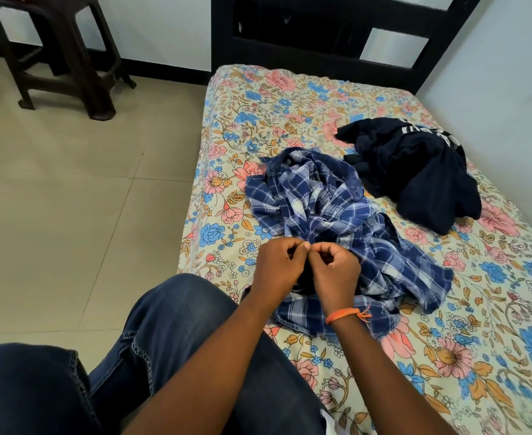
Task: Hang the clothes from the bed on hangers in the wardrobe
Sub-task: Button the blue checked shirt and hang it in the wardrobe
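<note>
The person sat on the edge of the bed [352, 98], with one knee in blue jeans [176, 328] up against the flowery sheet. Two pieces of clothing lay on the bed. A blue checked shirt [327, 215] was in a crumpled heap close by, and a dark top with white letters [415, 171] lay further back, near the wall, just touching the shirt's far side.

Both hands were down at the near edge of the shirt, close together, with their thumbs almost touching. The left hand [278, 265] had its fingers curled in, and so did the right hand [333, 268], which had an orange thread band [346, 313] on its wrist. They seemed to be pinching a small bit of the shirt between them, maybe a button or the front edge, but the cloth under the fingers was hard to see.

That was probably why the hands were so close: small things need both hands. The shirt likely had to be sorted out before it could go on a hanger.

No hanger or wardrobe showed here. A dark wooden chair [57, 58] stood on the tiled floor [70, 189]. Both clothes were not yet hung up.
</note>
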A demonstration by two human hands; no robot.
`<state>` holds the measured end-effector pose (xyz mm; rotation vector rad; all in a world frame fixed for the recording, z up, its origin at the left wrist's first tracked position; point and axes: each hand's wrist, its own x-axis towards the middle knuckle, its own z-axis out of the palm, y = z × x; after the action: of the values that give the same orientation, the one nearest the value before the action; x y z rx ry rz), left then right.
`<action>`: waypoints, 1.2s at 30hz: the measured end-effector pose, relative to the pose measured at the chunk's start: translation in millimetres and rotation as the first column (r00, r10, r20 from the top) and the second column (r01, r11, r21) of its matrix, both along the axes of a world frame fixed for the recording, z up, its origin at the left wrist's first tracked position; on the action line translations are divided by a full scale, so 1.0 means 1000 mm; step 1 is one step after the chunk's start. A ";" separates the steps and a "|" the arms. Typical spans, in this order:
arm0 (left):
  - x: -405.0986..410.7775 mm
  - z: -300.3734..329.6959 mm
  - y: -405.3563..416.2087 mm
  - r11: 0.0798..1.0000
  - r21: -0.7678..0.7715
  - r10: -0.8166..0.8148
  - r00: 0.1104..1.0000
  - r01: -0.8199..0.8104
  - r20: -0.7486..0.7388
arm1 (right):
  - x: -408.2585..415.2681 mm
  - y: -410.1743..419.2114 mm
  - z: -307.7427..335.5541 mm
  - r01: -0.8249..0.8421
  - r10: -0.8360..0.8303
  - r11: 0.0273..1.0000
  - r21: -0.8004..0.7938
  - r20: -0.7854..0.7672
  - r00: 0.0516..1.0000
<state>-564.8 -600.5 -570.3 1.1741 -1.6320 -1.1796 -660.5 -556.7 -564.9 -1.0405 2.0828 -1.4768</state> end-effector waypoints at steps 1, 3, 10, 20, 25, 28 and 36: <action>0.000 -0.001 -0.001 1.000 0.005 0.013 1.000 -0.013 -0.002 | 0.001 0.000 0.000 -0.009 0.009 1.000 -0.002 -0.022 1.000; -0.001 -0.003 -0.002 1.000 0.007 0.028 0.999 -0.028 0.015 | 0.002 0.000 -0.002 -0.021 0.021 1.000 0.000 -0.051 0.998; -0.006 -0.002 0.000 0.987 0.118 0.103 0.994 -0.105 0.028 | 0.006 -0.001 -0.002 -0.010 0.010 1.000 0.006 0.042 0.999; -0.004 -0.007 -0.010 0.855 0.518 0.078 0.981 0.025 -0.176 | -0.007 -0.001 0.001 -0.102 0.042 0.992 0.073 0.571 0.820; -0.005 -0.004 -0.007 0.965 0.257 -0.070 0.993 0.045 0.091 | -0.018 -0.001 0.013 -0.150 0.060 0.974 0.172 0.444 0.894; -0.006 -0.004 0.000 0.983 0.140 -0.142 0.969 0.115 0.202 | -0.027 -0.010 0.016 -0.008 -0.021 0.982 0.191 0.147 0.989; -0.001 0.007 0.003 0.964 0.137 -0.250 0.951 0.227 0.182 | -0.036 -0.038 0.033 -0.083 0.187 0.918 0.389 -0.240 0.953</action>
<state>-565.8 -597.2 -563.6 1.2233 -1.9220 -1.3593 -696.9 -594.3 -531.9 -1.2545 2.3024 -0.8551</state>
